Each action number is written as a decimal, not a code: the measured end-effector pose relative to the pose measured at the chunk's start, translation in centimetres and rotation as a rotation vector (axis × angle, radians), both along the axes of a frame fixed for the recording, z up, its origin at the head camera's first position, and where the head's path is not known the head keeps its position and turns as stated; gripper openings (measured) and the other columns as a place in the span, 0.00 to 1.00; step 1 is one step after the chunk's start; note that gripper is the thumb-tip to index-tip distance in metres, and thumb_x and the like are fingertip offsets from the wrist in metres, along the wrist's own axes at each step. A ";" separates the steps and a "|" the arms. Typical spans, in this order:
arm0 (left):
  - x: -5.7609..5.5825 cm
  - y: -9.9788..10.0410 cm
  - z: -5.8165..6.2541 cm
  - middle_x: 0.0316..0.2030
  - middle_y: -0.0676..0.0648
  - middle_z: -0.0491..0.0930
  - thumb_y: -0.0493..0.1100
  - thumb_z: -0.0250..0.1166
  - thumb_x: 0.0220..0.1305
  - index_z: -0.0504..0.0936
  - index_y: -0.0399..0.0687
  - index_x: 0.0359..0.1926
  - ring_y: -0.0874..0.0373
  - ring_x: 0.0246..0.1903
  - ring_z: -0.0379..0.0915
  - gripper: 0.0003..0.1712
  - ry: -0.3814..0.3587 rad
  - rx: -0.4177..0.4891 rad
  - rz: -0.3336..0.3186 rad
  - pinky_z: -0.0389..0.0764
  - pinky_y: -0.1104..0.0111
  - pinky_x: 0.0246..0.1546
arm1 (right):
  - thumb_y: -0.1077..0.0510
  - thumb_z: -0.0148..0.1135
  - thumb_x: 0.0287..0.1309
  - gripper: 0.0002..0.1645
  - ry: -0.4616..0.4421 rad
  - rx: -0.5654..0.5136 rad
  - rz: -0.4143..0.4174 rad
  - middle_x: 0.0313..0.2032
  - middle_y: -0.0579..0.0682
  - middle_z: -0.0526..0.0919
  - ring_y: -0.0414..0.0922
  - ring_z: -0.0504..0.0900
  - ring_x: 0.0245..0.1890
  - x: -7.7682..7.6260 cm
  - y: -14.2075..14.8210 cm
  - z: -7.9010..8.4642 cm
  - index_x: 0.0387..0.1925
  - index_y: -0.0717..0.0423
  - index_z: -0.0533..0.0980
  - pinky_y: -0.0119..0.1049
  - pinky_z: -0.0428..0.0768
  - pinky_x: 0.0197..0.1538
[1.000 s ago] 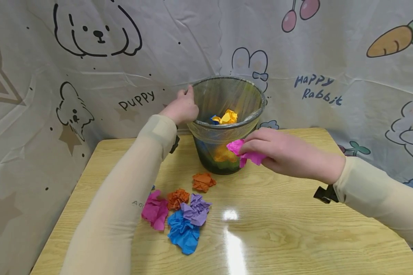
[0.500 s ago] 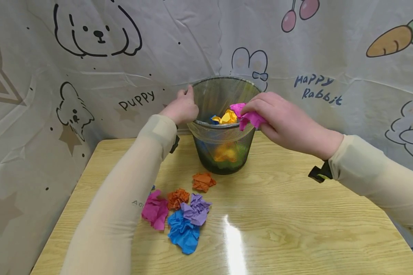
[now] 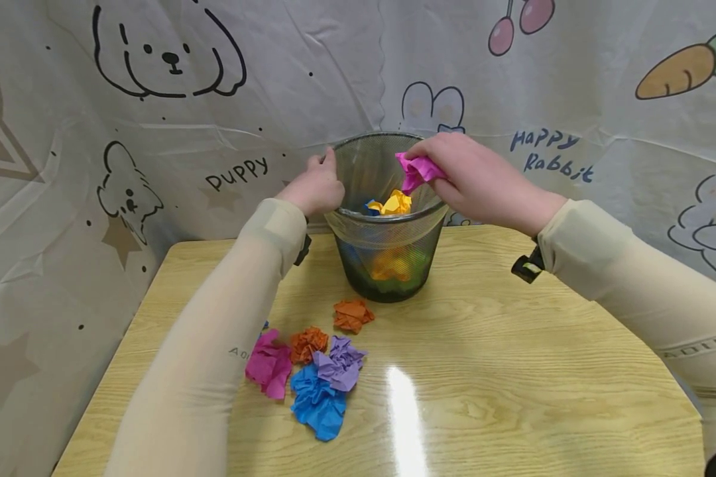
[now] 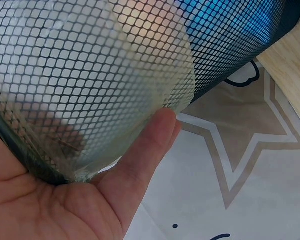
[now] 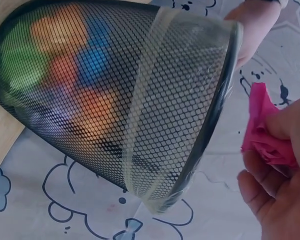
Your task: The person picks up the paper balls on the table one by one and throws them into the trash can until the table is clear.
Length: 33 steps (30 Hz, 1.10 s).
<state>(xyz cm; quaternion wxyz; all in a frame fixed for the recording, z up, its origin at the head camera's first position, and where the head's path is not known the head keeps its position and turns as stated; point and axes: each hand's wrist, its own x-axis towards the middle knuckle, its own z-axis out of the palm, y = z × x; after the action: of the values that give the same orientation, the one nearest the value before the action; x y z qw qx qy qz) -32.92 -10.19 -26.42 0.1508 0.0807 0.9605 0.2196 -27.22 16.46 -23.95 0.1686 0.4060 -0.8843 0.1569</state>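
Note:
A black mesh wastebasket point(image 3: 382, 258) with a clear plastic liner stands at the back of the table. My left hand point(image 3: 316, 187) grips its left rim; the left wrist view shows one finger point(image 4: 145, 155) outside the mesh and the others blurred behind it. Over the basket's right rim, my right hand point(image 3: 474, 179) pinches a crumpled pink paper ball point(image 3: 419, 171) between thumb and fingers. In the right wrist view this pink paper is just beyond the basket's mouth. Yellow crumpled paper point(image 3: 396, 203) shows inside, and several coloured balls show through the mesh.
Several crumpled papers lie on the wooden table point(image 3: 513, 371): orange point(image 3: 353, 315), another orange point(image 3: 308, 345), purple point(image 3: 341, 364), blue point(image 3: 319, 401) and magenta point(image 3: 269, 366), beside my left forearm. A printed cloth point(image 3: 573, 99) hangs close behind the table.
My right hand has risen with the pink paper ball and moved left, from in front of the basket to over its mouth. The left hand stays on the rim.

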 end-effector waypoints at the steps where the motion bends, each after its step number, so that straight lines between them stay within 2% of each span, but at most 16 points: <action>1: 0.0 0.0 0.0 0.79 0.36 0.21 0.38 0.34 0.73 0.17 0.50 0.78 0.47 0.37 0.71 0.44 -0.001 0.000 -0.001 0.69 0.57 0.37 | 0.67 0.53 0.70 0.20 -0.012 0.010 -0.003 0.51 0.55 0.80 0.52 0.75 0.53 -0.3 -0.2 0.0 0.61 0.61 0.75 0.50 0.70 0.61; 9: 0.0 0.0 -0.1 0.79 0.36 0.21 0.38 0.34 0.73 0.17 0.50 0.78 0.51 0.28 0.65 0.44 0.002 0.002 0.000 0.69 0.58 0.34 | 0.64 0.54 0.73 0.22 -0.134 0.099 -0.067 0.53 0.56 0.81 0.54 0.76 0.55 -2.5 -1.8 0.4 0.65 0.59 0.75 0.52 0.71 0.62; 12: 0.0 0.0 -0.1 0.79 0.36 0.21 0.38 0.34 0.73 0.18 0.49 0.78 0.48 0.35 0.69 0.44 0.007 0.005 -0.006 0.69 0.57 0.38 | 0.64 0.54 0.73 0.22 -0.170 0.129 -0.096 0.52 0.55 0.81 0.52 0.77 0.53 -3.1 -2.4 0.4 0.65 0.57 0.75 0.51 0.74 0.60; 15: 0.1 0.0 0.1 0.79 0.36 0.22 0.38 0.34 0.73 0.18 0.48 0.78 0.44 0.48 0.72 0.44 0.008 0.003 -0.012 0.69 0.56 0.43 | 0.63 0.54 0.73 0.21 -0.174 0.150 -0.107 0.52 0.55 0.81 0.51 0.78 0.51 -3.7 -2.9 0.3 0.65 0.57 0.75 0.50 0.76 0.58; 17: 0.2 0.0 0.1 0.79 0.35 0.23 0.38 0.35 0.73 0.19 0.47 0.79 0.43 0.56 0.70 0.44 0.014 -0.004 -0.013 0.69 0.55 0.47 | 0.61 0.55 0.74 0.22 -0.170 0.160 -0.107 0.53 0.55 0.81 0.51 0.78 0.51 -4.0 -3.1 0.2 0.65 0.56 0.75 0.50 0.76 0.57; 23: 0.2 0.0 0.2 0.79 0.35 0.23 0.40 0.35 0.74 0.19 0.46 0.79 0.41 0.67 0.62 0.44 0.019 -0.025 -0.010 0.67 0.55 0.57 | 0.61 0.55 0.74 0.23 -0.178 0.173 -0.112 0.55 0.56 0.81 0.52 0.79 0.53 -4.9 -3.8 -0.1 0.67 0.58 0.73 0.51 0.76 0.59; 30: 0.2 0.1 0.3 0.79 0.35 0.22 0.40 0.35 0.74 0.18 0.47 0.79 0.42 0.62 0.67 0.44 0.009 -0.021 -0.009 0.69 0.54 0.55 | 0.63 0.55 0.73 0.21 -0.193 0.176 -0.100 0.52 0.56 0.82 0.53 0.79 0.54 -5.8 -4.6 -0.4 0.64 0.61 0.74 0.49 0.74 0.63; 33: 0.3 0.0 0.3 0.79 0.35 0.22 0.40 0.35 0.74 0.18 0.47 0.78 0.42 0.60 0.68 0.44 0.010 -0.022 -0.011 0.69 0.55 0.54 | 0.61 0.56 0.74 0.23 -0.201 0.193 -0.109 0.54 0.56 0.82 0.52 0.79 0.55 -5.9 -4.8 -0.6 0.66 0.60 0.73 0.49 0.73 0.64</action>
<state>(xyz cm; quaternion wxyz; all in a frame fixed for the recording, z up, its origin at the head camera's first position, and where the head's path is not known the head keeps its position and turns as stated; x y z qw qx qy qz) -32.65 -10.17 -26.13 0.1483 0.0853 0.9631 0.2079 -33.15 11.63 -24.56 0.0478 0.3542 -0.9284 0.1018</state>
